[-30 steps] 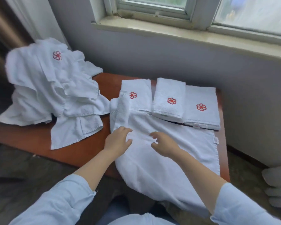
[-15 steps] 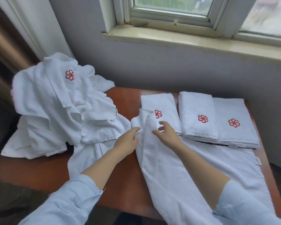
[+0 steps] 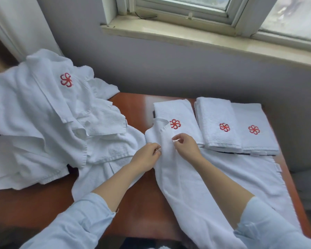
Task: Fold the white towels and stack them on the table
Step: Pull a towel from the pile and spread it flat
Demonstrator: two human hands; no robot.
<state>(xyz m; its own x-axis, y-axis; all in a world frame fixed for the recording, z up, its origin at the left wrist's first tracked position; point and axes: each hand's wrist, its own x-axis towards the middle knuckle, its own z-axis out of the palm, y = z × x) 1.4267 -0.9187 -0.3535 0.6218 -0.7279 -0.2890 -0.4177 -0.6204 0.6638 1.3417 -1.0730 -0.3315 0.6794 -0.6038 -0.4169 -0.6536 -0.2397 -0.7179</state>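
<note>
A long white towel (image 3: 214,191) lies spread on the reddish wooden table (image 3: 136,209), running from the middle toward me and off the near edge. My left hand (image 3: 146,156) pinches its left edge near the far end. My right hand (image 3: 186,145) pinches the same raised fold just to the right. Three folded white towels with red flower logos lie in a row at the back right: one (image 3: 176,115) partly under the far end of the long towel, one (image 3: 216,123) in the middle, one (image 3: 253,128) on the right.
A heap of unfolded white towels (image 3: 48,123) with a red logo fills the table's left side. A grey wall and a window sill (image 3: 205,38) rise behind the table. The table's right edge (image 3: 291,177) drops to the floor.
Both hands travelled along the long towel from its middle to its far end and now pinch the fold there. The camera moved closer and looks more steeply down.
</note>
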